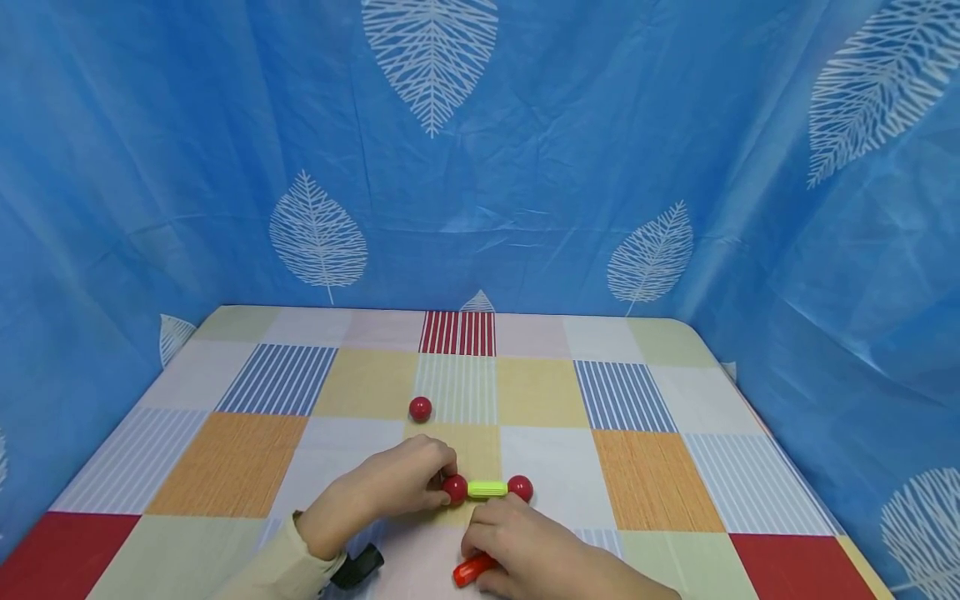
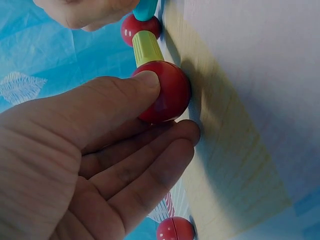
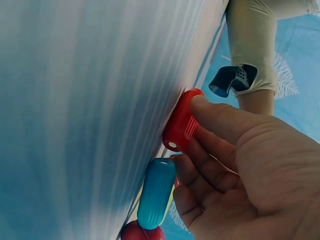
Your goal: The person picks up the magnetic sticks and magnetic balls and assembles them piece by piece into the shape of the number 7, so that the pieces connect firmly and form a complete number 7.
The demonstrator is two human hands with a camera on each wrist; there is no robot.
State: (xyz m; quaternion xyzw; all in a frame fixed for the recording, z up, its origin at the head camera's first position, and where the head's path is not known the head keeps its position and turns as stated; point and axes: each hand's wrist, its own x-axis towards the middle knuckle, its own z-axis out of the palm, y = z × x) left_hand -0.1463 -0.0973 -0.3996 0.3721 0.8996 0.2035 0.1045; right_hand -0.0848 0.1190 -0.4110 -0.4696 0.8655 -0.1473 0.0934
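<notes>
Thumb and fingers of my left hand (image 1: pixel 408 477) pinch a red ball (image 1: pixel 454 489) at the left end of a yellow-green rod (image 1: pixel 487 490). A second red ball (image 1: pixel 520 488) sits at the rod's right end. In the right wrist view, a teal rod (image 3: pixel 156 195) reaches from a red ball toward me, mostly hidden by the right hand in the head view. My right hand (image 1: pixel 536 546) holds a red rod (image 3: pixel 182 120) between thumb and fingers, close to the teal rod's near end, where a pale round spot shows. Whether these two rods touch is unclear.
Another red ball (image 1: pixel 420 408) lies alone farther back on the table, left of the middle. A patchwork cloth (image 1: pixel 645 483) covers the table. Blue curtains (image 1: pixel 525 167) with white leaf prints hang behind it and at both sides. A black device (image 1: pixel 357 567) is on the left wrist.
</notes>
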